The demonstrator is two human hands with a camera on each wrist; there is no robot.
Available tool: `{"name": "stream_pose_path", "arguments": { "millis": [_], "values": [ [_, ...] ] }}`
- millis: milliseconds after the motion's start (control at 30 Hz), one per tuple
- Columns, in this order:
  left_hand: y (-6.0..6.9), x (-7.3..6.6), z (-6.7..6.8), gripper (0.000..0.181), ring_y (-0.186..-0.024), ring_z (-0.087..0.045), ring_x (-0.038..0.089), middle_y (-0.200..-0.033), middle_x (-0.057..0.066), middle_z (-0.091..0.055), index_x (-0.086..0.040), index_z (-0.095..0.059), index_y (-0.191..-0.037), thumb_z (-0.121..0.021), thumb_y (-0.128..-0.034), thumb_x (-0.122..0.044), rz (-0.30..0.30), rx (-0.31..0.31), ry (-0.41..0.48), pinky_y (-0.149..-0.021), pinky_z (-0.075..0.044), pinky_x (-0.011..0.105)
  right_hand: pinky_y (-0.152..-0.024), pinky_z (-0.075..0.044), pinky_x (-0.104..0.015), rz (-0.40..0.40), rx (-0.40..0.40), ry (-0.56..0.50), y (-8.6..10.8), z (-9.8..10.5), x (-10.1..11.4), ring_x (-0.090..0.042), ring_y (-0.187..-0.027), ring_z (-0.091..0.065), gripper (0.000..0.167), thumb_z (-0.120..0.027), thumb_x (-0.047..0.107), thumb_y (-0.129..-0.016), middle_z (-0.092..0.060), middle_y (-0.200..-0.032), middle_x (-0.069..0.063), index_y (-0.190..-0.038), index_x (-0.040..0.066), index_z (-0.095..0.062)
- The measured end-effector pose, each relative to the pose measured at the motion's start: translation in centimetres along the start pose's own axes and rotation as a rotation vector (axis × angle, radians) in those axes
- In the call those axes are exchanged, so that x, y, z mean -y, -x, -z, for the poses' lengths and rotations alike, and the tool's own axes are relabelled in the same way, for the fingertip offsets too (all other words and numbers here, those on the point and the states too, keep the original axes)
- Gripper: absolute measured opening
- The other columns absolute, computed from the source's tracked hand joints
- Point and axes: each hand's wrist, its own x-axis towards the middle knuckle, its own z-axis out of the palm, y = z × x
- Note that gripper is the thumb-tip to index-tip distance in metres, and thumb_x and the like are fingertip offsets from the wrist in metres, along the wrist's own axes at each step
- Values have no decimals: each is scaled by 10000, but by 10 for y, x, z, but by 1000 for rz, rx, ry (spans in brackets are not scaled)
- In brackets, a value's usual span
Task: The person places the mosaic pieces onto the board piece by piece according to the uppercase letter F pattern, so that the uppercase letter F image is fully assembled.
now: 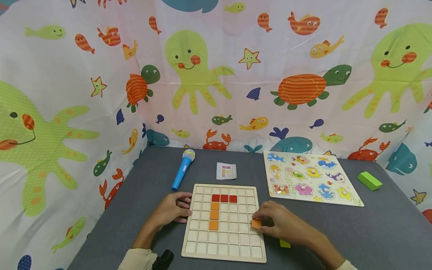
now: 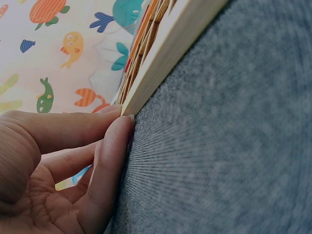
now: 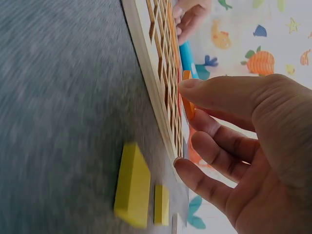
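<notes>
A wooden grid board point(image 1: 224, 258) lies on the dark table, with three red tiles point(image 1: 224, 198) in a row and a column of orange tiles point(image 1: 214, 215) below them. At its left edge, my left hand point(image 1: 171, 208) pinches the rim point(image 2: 158, 66) between the fingertips. My right hand point(image 1: 281, 221) holds another orange tile point(image 3: 187, 95) between thumb and fingers, over the board's right side. The held tile sits slightly tilted above the grid cells. Behind the board lies a small printed pattern card point(image 1: 226, 171).
A blue toy microphone point(image 1: 182, 169) lies at the back left. At the back right is an animal puzzle board point(image 1: 317, 179), with a green block point(image 1: 369, 180) beside it. A yellow block point(image 1: 285, 243) lies partly hidden under my right forearm. A patterned sea-animal cloth point(image 1: 209, 127) hangs behind the table.
</notes>
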Motion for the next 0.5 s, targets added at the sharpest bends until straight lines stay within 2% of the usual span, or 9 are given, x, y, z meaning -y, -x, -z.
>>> {"name": "stream_pose_path", "arguments": {
  "millis": [267,500],
  "values": [
    [0,1,0,620,-938,-682,204,-1210,150,-642,2,-606,-1445,-824,-865,16,-3,0,-3,-693,-673,402,-818,-548,-252,53,6,-21,-13,-10,15,-80,-993,-552,247,-810,326,-958,-629,-1117,131,-1180,221,-786],
    [0,1,-1,618,-929,-682,203,-1197,146,-643,3,-609,-1439,-826,-861,20,3,-8,-5,-689,-672,400,-912,-562,-288,88,21,-21,-27,-20,28,-61,-1039,-553,234,-813,312,-953,-641,-1116,151,-1170,227,-789]
  ]
}}
